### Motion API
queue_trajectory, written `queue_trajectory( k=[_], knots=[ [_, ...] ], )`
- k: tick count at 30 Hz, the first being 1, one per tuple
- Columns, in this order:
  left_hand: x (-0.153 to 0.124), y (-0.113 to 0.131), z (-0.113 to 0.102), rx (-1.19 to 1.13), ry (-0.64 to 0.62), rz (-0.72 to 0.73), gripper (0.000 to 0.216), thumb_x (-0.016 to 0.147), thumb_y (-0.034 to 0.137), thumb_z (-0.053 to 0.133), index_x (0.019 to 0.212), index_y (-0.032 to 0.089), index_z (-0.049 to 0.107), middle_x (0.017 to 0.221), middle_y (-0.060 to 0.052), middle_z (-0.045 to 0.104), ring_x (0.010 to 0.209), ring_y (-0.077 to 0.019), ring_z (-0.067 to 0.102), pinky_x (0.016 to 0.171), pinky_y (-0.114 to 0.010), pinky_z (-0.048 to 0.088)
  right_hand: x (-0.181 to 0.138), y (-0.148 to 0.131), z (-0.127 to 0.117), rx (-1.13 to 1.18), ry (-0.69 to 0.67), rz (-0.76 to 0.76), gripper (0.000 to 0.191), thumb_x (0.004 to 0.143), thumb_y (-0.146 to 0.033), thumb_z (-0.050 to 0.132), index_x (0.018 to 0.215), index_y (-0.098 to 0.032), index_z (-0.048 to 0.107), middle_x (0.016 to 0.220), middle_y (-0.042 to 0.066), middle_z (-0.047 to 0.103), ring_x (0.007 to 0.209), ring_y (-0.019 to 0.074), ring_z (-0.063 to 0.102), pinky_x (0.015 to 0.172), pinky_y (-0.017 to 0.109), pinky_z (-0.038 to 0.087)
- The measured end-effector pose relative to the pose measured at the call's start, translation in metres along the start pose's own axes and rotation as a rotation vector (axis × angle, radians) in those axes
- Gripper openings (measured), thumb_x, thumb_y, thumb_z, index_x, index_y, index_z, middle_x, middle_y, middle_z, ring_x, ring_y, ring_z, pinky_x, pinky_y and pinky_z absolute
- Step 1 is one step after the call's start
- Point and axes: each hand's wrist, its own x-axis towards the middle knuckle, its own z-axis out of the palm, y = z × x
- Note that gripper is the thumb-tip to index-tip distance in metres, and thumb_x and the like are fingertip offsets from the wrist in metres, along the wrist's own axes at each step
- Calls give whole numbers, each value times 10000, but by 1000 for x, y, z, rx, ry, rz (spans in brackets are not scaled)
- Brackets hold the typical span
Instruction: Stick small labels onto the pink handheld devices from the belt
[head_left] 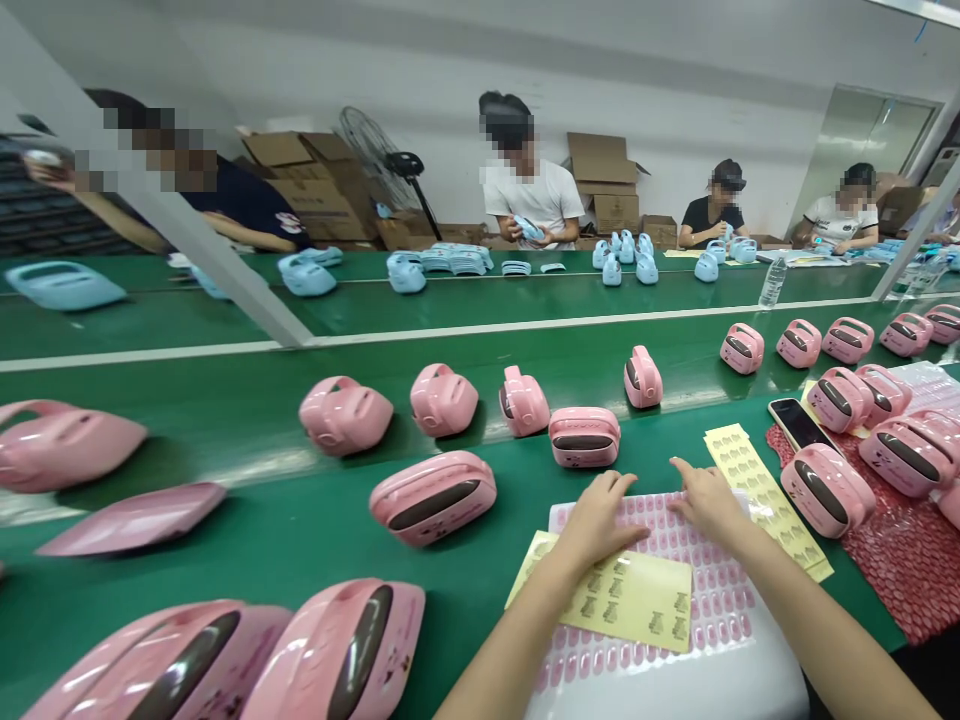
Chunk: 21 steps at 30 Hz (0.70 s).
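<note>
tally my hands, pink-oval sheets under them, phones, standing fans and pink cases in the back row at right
Hands: 2, left hand and right hand
Pink-oval sheet: 1
Phone: 1
Standing fan: 1
Pink cases, back row at right: 5, the last at the picture's edge
Total: 10

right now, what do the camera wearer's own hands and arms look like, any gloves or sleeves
The left hand and right hand are both bare, without gloves. The forearms are bare too, with no sleeves in view. No watch, bracelet or marking shows on them; rings are too small to rule out.
</note>
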Motion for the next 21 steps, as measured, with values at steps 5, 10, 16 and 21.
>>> queue_trajectory(
  k=[5, 10, 16, 21],
  knots=[
    [-21, -29, -11, -32, 97, -34, 435, 601, 336, 731, 990, 176, 616, 973, -105, 652, 937, -294, 581, 843, -420, 423, 7, 9, -5, 163, -24, 63, 433, 753, -171, 631, 1164, -135, 499, 809, 53, 653, 790, 209, 608, 785, 337, 413],
    [-27, -36, -1, -113, 166, -23, 376, 615, 361, 729, 934, 181, 647, 913, -101, 675, 881, -288, 596, 811, -420, 441, 12, 12, -3, 206, -30, 86, 363, 736, -183, 645, 1077, -156, 522, 752, 20, 628, 730, 189, 592, 758, 320, 412],
    [-25, -35, 3, -250, 217, -74, 242, 606, 338, 728, 795, 194, 682, 774, -70, 668, 779, -261, 586, 738, -392, 452, 18, 15, 1, 258, -43, 120, 326, 716, -192, 644, 1010, -207, 504, 701, -24, 596, 665, 168, 565, 657, 272, 414],
    [-24, -42, -6, -414, 249, -188, 277, 544, 263, 730, 814, 236, 671, 775, -19, 660, 797, -231, 594, 752, -356, 462, 22, 20, 3, 301, -50, 137, 318, 710, -216, 646, 982, -215, 482, 681, -49, 579, 655, 146, 566, 625, 243, 415]
  ],
)
